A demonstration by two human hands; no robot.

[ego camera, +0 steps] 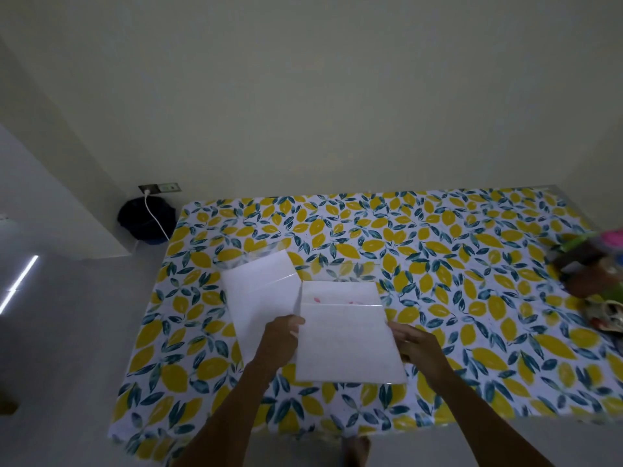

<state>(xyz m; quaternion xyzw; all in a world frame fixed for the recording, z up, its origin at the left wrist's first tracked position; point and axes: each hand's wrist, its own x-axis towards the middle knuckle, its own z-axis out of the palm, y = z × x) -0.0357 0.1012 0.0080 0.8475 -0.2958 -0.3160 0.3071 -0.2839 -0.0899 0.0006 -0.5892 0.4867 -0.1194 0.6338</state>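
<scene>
Far left, a dark bag [146, 221] with a white cable [155, 214] sits against the wall, well apart from the work. On the lemon-print cloth [438, 264] a glossy white rear sheet [258, 294] fans out to the left, partly behind the left hand [282, 337], whose fingers curl round the left edge of the front sheet [347, 342]. That sheet sits over the cloth's front middle, with faint pink marks near its upper fold; I cannot tell whether its lower edge touches the cloth. The right hand [416, 350] pinches its right edge. The step looks like parting the two sheets. It is best done by holding both edges lightly and level, swinging the front sheet open where the two meet without kinking the gloss, and keeping clear of the heap of colourful things [588, 274] at far right.
</scene>
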